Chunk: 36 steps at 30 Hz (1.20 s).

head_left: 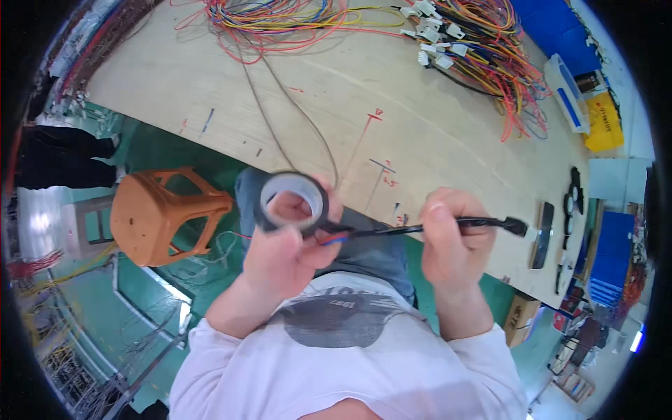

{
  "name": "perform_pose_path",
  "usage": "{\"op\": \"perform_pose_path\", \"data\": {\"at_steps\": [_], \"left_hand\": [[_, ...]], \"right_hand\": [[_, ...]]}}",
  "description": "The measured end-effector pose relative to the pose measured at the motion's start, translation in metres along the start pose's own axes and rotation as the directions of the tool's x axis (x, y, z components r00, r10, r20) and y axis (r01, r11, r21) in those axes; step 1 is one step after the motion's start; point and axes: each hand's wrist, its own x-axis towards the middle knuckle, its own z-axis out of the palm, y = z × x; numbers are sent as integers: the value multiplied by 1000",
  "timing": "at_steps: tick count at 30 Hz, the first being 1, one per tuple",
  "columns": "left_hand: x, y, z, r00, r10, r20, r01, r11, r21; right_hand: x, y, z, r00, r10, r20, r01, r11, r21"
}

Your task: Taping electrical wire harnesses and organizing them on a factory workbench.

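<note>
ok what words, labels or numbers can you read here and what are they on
I won't copy wording, only place it:
White shirt: lettering with a grey patch.
Tabletop: red writing beside drawn lines.
Yellow packet: dark print, too small to read.
Tape roll: none I can make out.

Tape roll (pixel 297 183) in left hand (pixel 287 259)

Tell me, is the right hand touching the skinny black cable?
Touching. The head view shows the right hand closed on the black cable, which sticks out on both sides of it.
</note>
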Motion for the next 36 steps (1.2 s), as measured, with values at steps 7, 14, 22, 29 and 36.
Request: {"op": "perform_pose_path", "data": {"at_steps": [7, 14, 22, 29, 36], "left_hand": [[8, -20, -22, 808, 322, 494, -553, 121, 825], [12, -16, 4, 968, -171, -182, 242, 823, 514], [-5, -10, 0, 912, 88, 402, -388, 505, 771], [2, -22, 2, 959, 226, 174, -258, 432, 864], [-4, -21, -1, 893, 413, 181, -355, 397, 846]], "right_hand": [[6, -6, -5, 990, -71, 120, 76, 996, -43], [2, 0, -6, 995, -47, 91, 51, 998, -41], [20, -7, -20, 946, 320, -49, -316, 946, 66], [3, 0, -6, 978, 8, 208, 53, 957, -285], [-13, 6, 16, 939, 37, 342, 86, 938, -336]]}}
